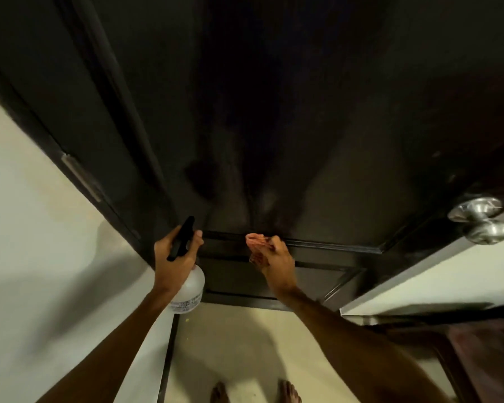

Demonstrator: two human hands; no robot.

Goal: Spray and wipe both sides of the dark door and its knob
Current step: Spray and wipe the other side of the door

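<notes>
The dark door (317, 126) fills the upper view, with darker wet streaks running down its middle panel. Its silver knob (482, 219) sticks out at the right edge. My left hand (175, 257) grips a clear spray bottle (189, 289) by its black trigger head, held low at the door's left side. My right hand (277, 255) holds a pink cloth (256, 241) and presses it against the raised moulding under the streaked panel.
A dark door frame with a metal strike plate (80, 177) runs down the left beside a pale wall (26, 257). Pale floor tiles (239, 344) lie below, with my bare feet (255, 392) at the bottom edge. A white wall (437, 274) stands right.
</notes>
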